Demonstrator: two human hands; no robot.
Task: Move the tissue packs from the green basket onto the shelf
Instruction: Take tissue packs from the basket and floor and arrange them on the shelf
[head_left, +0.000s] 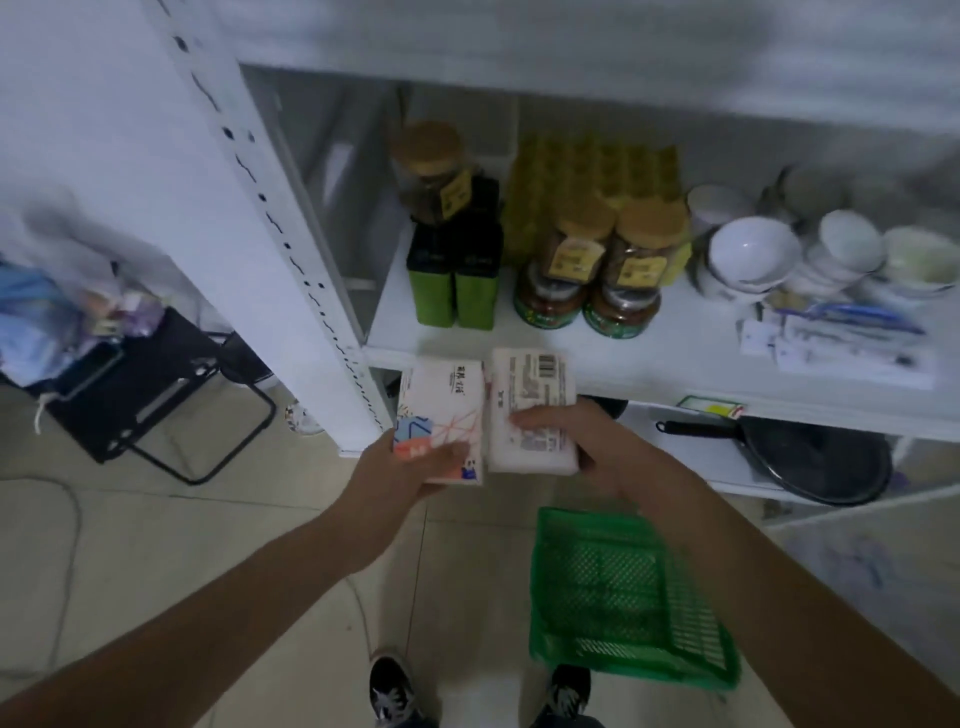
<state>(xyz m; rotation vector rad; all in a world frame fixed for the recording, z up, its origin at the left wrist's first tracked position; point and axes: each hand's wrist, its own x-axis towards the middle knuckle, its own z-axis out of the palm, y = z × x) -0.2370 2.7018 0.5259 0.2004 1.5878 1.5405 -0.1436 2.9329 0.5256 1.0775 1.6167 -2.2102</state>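
While each hand grips one tissue pack at the shelf's (649, 364) front edge, the basket (623, 597) sits on the floor below w/ no packs visible in it. L hand (400, 478) holds the patterned pack (441, 410), thumb on top; R hand (587, 441) holds the barcode pack (530, 405); packs side by side, touching. Green tins (452, 280) & jars (587, 270) stand just behind, bowls (753, 254) further right. Bare strip of board along the front edge. White post (291, 249) close on the left.

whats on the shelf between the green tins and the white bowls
In the head view, cork-lidded jars stacked on green-lidded jars stand between the green tins and the white bowls.
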